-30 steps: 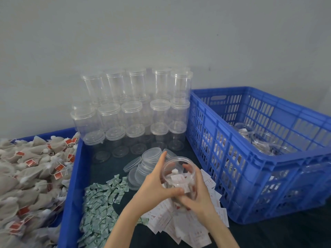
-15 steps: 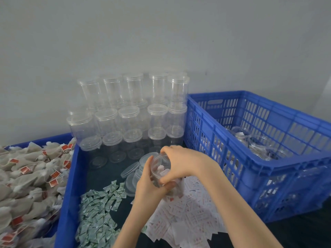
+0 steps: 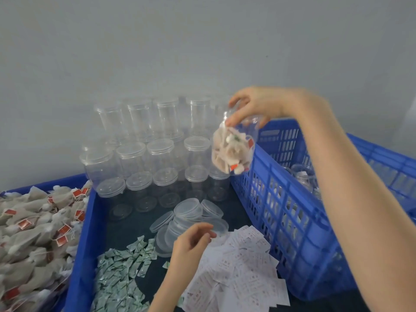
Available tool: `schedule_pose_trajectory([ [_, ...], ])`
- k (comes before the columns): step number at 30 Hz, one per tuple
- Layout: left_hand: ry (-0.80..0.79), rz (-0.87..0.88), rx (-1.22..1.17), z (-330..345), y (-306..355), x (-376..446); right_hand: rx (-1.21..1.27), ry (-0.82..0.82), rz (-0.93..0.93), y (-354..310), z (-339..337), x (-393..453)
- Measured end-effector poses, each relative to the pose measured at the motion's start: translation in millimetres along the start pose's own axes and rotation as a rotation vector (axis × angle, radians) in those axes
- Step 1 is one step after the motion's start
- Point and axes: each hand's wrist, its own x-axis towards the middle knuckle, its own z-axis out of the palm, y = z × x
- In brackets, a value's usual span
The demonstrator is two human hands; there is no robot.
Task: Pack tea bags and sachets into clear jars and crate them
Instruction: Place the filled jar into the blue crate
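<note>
While your right hand pinches the filled jar by its lid end, tilted above the blue crate's near wall, a loose lid could let it drop; your left hand hovers loosely curled, empty, over the sachets.

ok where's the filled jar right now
In the head view, the filled jar is held up by the right hand, over the blue crate's left wall.

No legible text; print on white sachets too blurred.
</note>
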Motion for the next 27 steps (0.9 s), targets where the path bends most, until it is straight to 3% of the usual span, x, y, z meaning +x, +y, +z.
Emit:
schedule_pose_trajectory([
  [7, -0.012, -0.031, -0.038, 12.0, -1.0, 11.1, 0.152, 0.343, 0.138, 55.8, -67.5, 38.8],
  [12, -0.028, -0.031, -0.014, 13.6, -7.8, 17.1, 0.059, 0.531, 0.276, 106.9, -69.7, 86.0],
  [16, -0.024, -0.048, -0.028, 12.3, -12.2, 24.0, -0.027, 0.429, 0.398, 154.8, -39.1, 119.2],
  [21, -0.065, -0.072, 0.036, 13.2, -17.7, 29.2, 0.066, 0.290, 0.497, 210.5, 12.8, 143.6],
  [27, -0.086, -0.058, 0.112, 13.6, -22.8, 43.0, -0.221, 0.123, 0.447, 232.6, 53.3, 174.9],
])
